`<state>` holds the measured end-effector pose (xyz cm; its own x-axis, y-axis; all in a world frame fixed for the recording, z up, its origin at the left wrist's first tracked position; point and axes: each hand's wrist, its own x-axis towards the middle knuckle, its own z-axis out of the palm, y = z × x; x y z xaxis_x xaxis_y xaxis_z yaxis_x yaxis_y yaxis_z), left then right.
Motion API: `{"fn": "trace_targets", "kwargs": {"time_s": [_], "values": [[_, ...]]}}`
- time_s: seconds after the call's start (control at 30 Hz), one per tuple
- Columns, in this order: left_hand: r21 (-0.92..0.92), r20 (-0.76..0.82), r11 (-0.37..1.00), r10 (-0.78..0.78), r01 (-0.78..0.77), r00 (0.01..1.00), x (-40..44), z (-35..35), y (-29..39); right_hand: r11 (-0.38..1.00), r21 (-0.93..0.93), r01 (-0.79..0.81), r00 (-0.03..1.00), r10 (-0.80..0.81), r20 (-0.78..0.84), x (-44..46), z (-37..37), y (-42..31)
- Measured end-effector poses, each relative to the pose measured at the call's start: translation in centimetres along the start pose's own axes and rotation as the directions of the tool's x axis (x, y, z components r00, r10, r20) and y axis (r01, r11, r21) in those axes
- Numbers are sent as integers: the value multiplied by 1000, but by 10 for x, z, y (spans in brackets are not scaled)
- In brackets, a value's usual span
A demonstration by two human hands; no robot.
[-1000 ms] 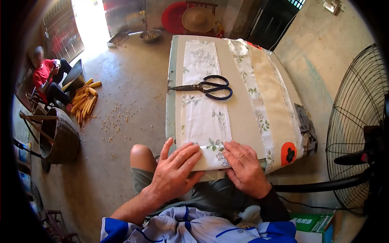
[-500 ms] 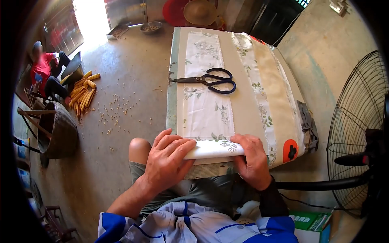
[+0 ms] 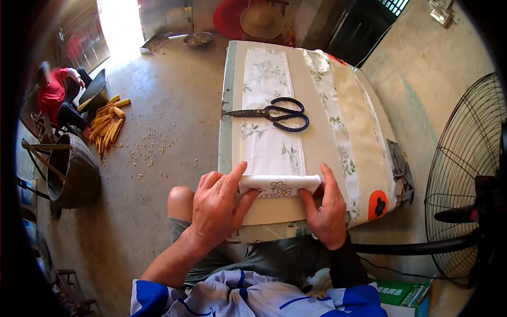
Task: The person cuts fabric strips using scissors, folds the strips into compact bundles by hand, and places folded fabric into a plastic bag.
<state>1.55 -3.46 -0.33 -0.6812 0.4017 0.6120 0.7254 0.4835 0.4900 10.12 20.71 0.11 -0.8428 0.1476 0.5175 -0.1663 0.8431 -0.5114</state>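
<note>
A white floral cloth strip (image 3: 266, 145) lies lengthwise on the beige board (image 3: 322, 158), its near end folded or rolled into a narrow band. My left hand (image 3: 216, 203) grips the band's left end, thumb below and fingers at its edge. At the right end, my right hand (image 3: 326, 208) holds the band between thumb and fingers. Black-handled scissors (image 3: 272, 113) lie across the strip farther up, blades toward the left. To the right is another floral strip (image 3: 335, 124) beside a cream cloth (image 3: 356, 132).
A black fan (image 3: 465, 185) stands at the right. On the left are a woven basket (image 3: 74, 171), corn cobs (image 3: 108, 124) and a seated person in red (image 3: 53, 95). Behind the board are a straw hat (image 3: 262, 21) and a metal bowl (image 3: 197, 39).
The near end of the strip has turned over farther away from my body, with both hands moving along with it. The seated person's arm has shifted.
</note>
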Motion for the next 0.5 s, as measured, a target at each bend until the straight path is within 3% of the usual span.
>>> {"fn": "trace_targets", "kwargs": {"time_s": [0.17, 0.33, 0.5], "values": [[-1, 12, 998, -64, 64, 998, 4, 2, -1, 988, 1, -152, 988, 152, 40, 4, 1, -8], [36, 47, 991, -130, 129, 990, 4, 5, -3, 991, -74, -110, 992, 114, 59, 10, 4, -7], [176, -23, 984, -31, 35, 999, 6, -1, 7, 990, -111, -85, 993, 94, 78, 14, 4, -9]]}}
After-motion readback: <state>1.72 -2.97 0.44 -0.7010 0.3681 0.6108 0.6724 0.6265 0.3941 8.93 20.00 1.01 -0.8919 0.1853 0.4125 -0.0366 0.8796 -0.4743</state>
